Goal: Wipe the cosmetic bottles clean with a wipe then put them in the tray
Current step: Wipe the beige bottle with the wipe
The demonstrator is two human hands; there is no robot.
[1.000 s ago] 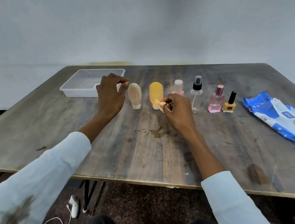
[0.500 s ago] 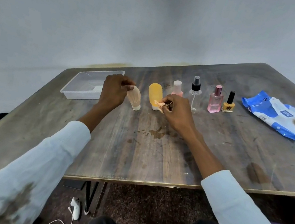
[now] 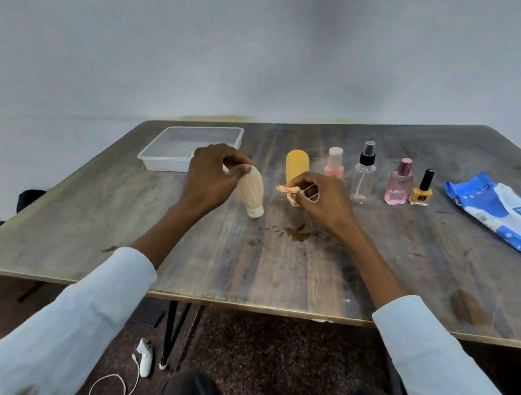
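Observation:
My left hand point(image 3: 209, 177) grips a beige squeeze bottle point(image 3: 251, 189) by its upper end, tilted with the white cap down near the table. My right hand point(image 3: 321, 198) pinches a crumpled orange-stained wipe point(image 3: 287, 192) just right of that bottle. Behind the wipe an orange bottle point(image 3: 297, 164) stands upright. To its right stand a pink-capped bottle point(image 3: 334, 163), a clear spray bottle point(image 3: 363, 175), a pink perfume bottle point(image 3: 400, 183) and a yellow nail polish point(image 3: 422, 191). The clear plastic tray point(image 3: 170, 150) sits at the back left, behind my left hand.
A blue pack of wipes point(image 3: 510, 213) lies at the far right of the wooden table point(image 3: 274, 269). Brown stains mark the tabletop in front of my right hand. A white controller with a cord point(image 3: 144, 356) lies on the floor under the table.
My left hand has closed around the beige bottle and lifted it off the table, tilting it. My right hand has stayed in place with the wipe.

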